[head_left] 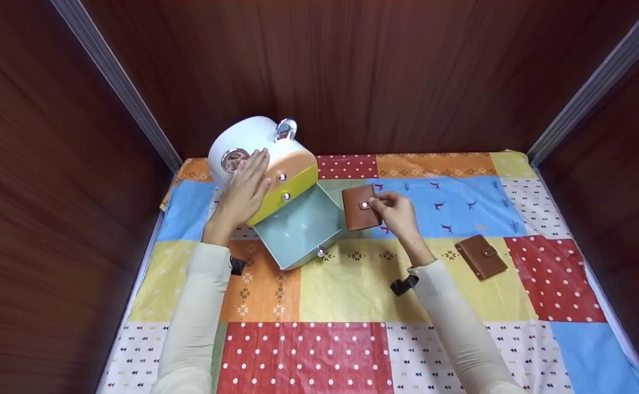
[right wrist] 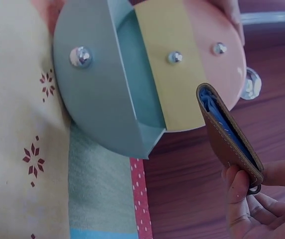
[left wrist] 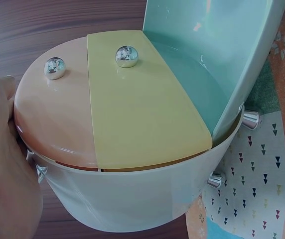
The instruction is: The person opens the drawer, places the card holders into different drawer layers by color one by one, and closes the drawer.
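A small white cabinet [head_left: 248, 134] with three coloured drawers and silver knobs stands at the back left. Its green bottom drawer [head_left: 297, 224] is pulled out, and its inside looks bare. The yellow drawer [left wrist: 147, 109] and the peach one [left wrist: 58, 114] above it are closed. My left hand [head_left: 242, 191] rests with straight fingers on the cabinet's top and side. Between thumb and fingers, my right hand [head_left: 398, 213] pinches a brown leather card holder [head_left: 358, 208] by its snap edge, just right of the green drawer. Blue sleeves show inside that card holder in the right wrist view.
A second brown card holder [head_left: 481, 257] lies on the patchwork tablecloth [head_left: 352, 290] at the right. Dark wooden panels [head_left: 352, 71] enclose the table at the back and both sides. The cabinet has a silver ring handle [head_left: 286, 130] on top.
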Motion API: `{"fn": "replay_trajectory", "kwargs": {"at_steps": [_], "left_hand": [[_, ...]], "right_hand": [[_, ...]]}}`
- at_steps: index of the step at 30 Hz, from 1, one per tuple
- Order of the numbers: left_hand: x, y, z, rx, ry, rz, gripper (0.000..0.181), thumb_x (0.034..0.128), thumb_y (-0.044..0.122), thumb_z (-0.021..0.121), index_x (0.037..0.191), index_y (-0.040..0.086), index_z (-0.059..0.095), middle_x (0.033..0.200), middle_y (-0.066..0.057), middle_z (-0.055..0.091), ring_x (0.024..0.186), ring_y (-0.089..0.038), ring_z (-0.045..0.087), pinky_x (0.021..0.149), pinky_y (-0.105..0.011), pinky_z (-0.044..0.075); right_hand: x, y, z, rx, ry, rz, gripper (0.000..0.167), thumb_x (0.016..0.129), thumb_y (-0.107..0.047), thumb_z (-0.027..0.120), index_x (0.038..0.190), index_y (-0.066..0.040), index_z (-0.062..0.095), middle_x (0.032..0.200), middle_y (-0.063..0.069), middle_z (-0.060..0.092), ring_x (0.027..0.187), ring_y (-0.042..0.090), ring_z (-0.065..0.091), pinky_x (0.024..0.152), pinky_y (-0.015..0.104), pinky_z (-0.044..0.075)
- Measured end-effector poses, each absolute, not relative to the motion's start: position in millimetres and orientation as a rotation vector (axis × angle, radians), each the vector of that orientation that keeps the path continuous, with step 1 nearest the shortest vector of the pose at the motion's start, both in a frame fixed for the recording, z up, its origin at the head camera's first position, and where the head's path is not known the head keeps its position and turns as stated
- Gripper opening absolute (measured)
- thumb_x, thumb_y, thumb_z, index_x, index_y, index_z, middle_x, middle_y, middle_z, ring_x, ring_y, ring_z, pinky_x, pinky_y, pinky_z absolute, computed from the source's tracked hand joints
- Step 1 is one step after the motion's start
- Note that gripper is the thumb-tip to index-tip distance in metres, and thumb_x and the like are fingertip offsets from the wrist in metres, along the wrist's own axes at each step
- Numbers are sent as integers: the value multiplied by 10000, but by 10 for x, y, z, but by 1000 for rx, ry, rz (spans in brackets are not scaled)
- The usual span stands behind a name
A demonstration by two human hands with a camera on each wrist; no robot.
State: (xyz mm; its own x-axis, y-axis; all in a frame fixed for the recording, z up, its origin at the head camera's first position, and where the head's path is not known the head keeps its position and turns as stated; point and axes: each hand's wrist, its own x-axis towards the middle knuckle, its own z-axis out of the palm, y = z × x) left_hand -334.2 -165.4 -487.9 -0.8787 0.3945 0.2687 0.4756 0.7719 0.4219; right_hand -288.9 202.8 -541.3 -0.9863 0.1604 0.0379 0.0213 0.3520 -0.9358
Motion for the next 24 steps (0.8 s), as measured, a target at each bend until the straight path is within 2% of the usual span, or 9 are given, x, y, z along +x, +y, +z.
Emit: {"fn": "replay_trajectory", "kwargs": {"at_steps": [5, 10, 16, 24], "left_hand": [[-3343, -1653, -4883, -689, -2807, -745, 610, 1169, 375, 351, 1711, 141, 200, 1795, -46, 192, 1683, -252, 126, 1390, -455, 32], [-3343, -1652, -4879, -690, -2802, -748, 606, 1169, 365, 354, 1708, 123, 223, 1791, -62, 213, 1680, -267, 142, 1390, -465, 37], [-3350, -1652, -4890, -693, -2792, -752, 601, 1169, 355, 359, 1706, 119, 231, 1790, -70, 215, 1678, -274, 149, 1389, -477, 47], [-3340, -1650, -4882, -696, -2792, -752, 602, 1170, 358, 355, 1707, 124, 217, 1791, -70, 207, 1679, -271, 145, 1389, -469, 39]], "right_hand": [[-2893, 1974, -5394, -160, -2502, 1700, 290, 1009, -219, 739, 1158, 29, 759, 1023, 190, 785, 772, 87, 665, 663, 182, 524], [-2908, 1930, -5386, -153, -2522, 1682, 269, 1008, -230, 739, 1145, 0, 766, 999, 150, 793, 724, 67, 652, 581, 190, 492], [-2941, 1875, -5398, -137, -2505, 1741, 279, 1008, -188, 731, 1167, 42, 743, 991, 148, 784, 755, 57, 660, 675, 180, 530], [-2956, 1777, -5400, -142, -2506, 1746, 304, 1000, -210, 736, 1176, 37, 750, 1018, 161, 792, 802, 97, 688, 700, 211, 540]]}}
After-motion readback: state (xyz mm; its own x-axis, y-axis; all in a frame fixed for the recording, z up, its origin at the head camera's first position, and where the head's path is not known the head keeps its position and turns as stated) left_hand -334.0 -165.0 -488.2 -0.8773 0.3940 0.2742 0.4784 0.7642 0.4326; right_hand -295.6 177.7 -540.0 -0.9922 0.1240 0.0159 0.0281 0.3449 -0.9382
